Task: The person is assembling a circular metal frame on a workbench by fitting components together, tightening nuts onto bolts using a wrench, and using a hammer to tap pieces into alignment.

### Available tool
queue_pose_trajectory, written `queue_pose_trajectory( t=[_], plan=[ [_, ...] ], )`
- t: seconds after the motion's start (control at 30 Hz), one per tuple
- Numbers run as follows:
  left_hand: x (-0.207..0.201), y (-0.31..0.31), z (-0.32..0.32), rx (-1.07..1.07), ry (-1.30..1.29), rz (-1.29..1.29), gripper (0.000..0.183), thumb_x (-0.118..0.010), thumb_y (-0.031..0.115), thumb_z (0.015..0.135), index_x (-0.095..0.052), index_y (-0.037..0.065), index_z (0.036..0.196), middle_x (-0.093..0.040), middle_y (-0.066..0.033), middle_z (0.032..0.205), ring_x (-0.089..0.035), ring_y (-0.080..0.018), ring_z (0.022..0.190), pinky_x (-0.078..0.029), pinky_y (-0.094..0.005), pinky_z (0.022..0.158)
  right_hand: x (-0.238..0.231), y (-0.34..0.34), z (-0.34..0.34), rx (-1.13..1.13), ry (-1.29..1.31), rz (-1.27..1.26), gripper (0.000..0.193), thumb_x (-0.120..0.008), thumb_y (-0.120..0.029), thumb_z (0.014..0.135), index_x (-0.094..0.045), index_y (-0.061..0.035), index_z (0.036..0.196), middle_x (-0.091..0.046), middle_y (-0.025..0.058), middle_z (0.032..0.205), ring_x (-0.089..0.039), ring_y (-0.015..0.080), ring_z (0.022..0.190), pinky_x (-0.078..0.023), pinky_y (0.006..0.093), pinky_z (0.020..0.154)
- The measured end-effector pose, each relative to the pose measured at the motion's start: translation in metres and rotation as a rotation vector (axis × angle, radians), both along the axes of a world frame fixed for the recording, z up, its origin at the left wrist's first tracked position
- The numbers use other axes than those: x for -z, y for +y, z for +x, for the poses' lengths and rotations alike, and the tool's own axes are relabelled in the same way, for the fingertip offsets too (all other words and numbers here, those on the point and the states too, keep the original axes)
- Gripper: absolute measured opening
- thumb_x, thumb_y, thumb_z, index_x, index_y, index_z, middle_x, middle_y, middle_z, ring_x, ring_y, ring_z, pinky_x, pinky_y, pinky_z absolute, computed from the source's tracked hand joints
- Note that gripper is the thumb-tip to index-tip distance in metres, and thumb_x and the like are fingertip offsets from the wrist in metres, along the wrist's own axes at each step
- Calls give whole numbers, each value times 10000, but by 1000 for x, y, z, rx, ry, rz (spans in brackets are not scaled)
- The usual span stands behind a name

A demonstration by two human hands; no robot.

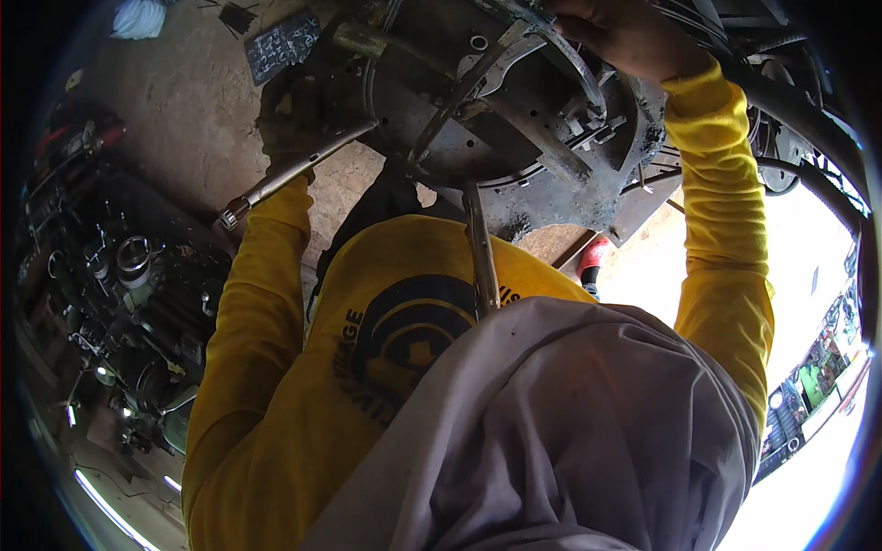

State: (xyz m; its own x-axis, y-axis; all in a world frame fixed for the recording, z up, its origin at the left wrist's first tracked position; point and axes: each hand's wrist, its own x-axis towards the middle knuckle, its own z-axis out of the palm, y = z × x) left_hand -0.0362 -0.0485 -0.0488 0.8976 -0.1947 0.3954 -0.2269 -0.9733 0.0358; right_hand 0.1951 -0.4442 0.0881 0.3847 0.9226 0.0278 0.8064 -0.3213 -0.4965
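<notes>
Both hands at a dark steel assembly with a round plate (423,92)

Position: the assembly fills the upper middle of the head view, in front of the person's torso. Its scalloped grey metal flange (542,197) extends toward the lower right.

Right hand (634,37): at the top edge, overlapping the upper part of a curved flat steel bar (577,64) on the assembly. Fingertips partly cut off by the frame; cannot tell whether they are clamped on the bar.

Left hand (292,115): in deep shadow by the assembly's left edge. Finger position not readable; cannot tell if apart or together. A bare metal tube (299,168) slants across near the left wrist, its upper end at the plate's edge; contact with the hand unclear.

On the assembly: a stubby round steel bar (537,138) slants across the plate. A second bare tube (480,248) runs from the lower edge toward the yellow printed top (276,395).

Surroundings: a dark metal sheet with many cut-outs (282,44) lies on the brown floor (184,83), near thin black rods (237,16). Dark cluttered hardware (138,312) at left; a red shoe (595,255) below the flange; grey draped cloth (551,413) covers the lower middle.
</notes>
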Motion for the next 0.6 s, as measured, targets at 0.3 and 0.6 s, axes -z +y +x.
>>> queue_pose_trajectory(
  t=[0.3,0.6],
  plan=[
    [6,7,-3,-14,6,31,461,-750,197,730,-661,62,1162,-608,-223,1196,-649,-403,1065,-609,-457,807,21,66,39,-268,-135,224,413,-710,-112,764,-677,-53,1172,-650,201,1073,-601,391,960,-515,438,870],
    [-7,-1,4,-40,54,13,420,-757,162,755,-665,39,1146,-619,-201,1204,-649,-371,1079,-590,-424,860,-24,34,45,7,30,198,232,-721,-175,845,-732,-70,1052,-684,182,1005,-621,329,883,-518,440,807]
  ],
)
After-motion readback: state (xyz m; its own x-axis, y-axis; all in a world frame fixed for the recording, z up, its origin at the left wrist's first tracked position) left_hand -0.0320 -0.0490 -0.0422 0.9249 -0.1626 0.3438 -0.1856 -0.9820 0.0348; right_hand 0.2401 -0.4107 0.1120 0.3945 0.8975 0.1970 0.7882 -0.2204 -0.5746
